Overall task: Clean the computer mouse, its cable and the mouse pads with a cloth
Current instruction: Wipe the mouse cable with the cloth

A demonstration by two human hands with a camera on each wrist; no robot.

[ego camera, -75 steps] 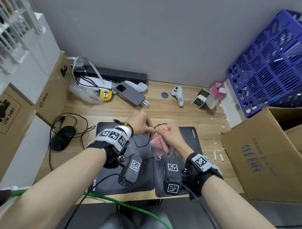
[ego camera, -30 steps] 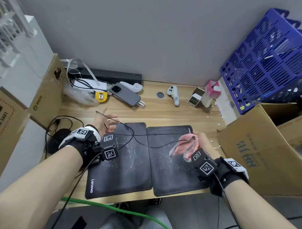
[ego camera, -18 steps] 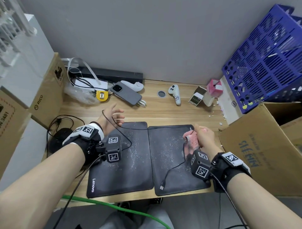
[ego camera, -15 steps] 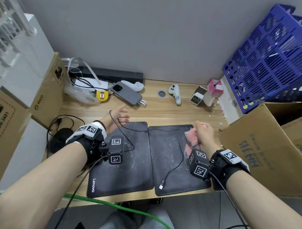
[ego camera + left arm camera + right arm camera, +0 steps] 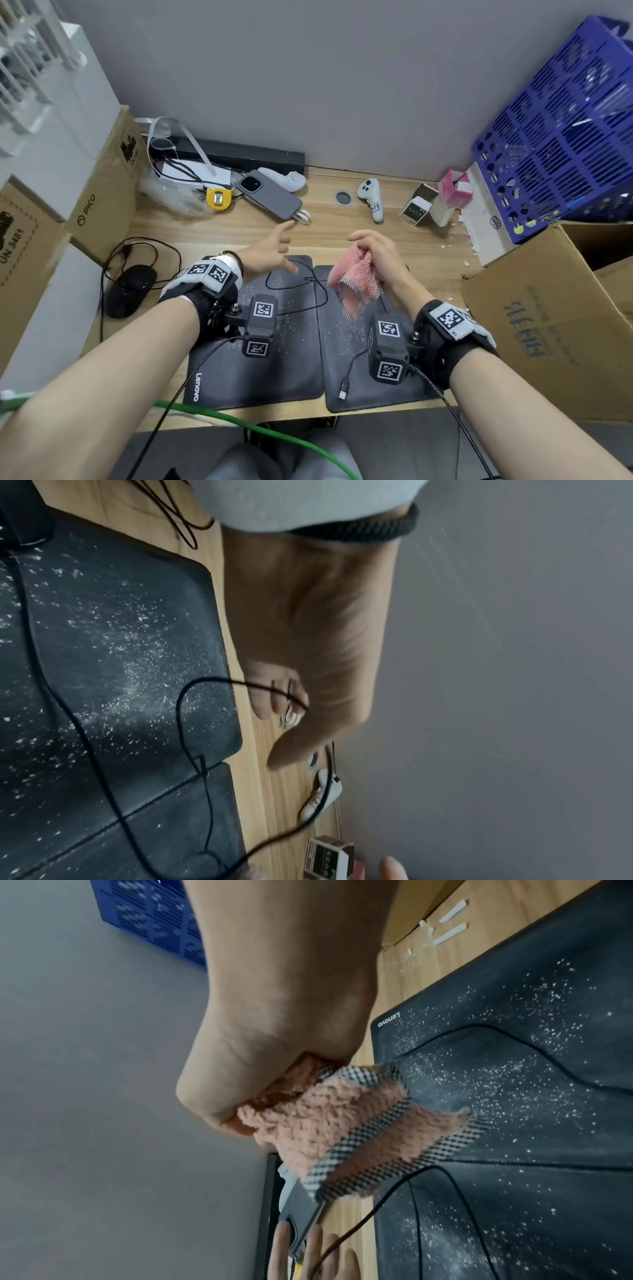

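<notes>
Two black mouse pads lie side by side, the left pad [image 5: 274, 377] and the right pad [image 5: 346, 356], both speckled with white dust. The thin black cable [image 5: 318, 291] loops over them, its plug [image 5: 343, 394] lying on the right pad. The black mouse [image 5: 128, 287] sits on the desk left of the pads. My right hand [image 5: 373, 250] grips a pink cloth [image 5: 356, 277] lifted above the right pad's far edge. My left hand [image 5: 281, 246] hovers open over the left pad's far edge, fingers spread; the cable [image 5: 192, 750] runs across its fingers.
A phone [image 5: 270, 198], two white controllers [image 5: 371, 198], a yellow gadget [image 5: 217, 200] and small boxes [image 5: 418, 209] lie along the wall. Cardboard boxes stand at the left [image 5: 102, 192] and right [image 5: 548, 342], with a blue crate [image 5: 565, 137] behind. A green cable [image 5: 239, 425] crosses the desk's front edge.
The hands parted from the middle, the right sliding the cloth along the cable until its plug dropped onto the right pad. Both hands have since come back toward the centre, cloth lifted.
</notes>
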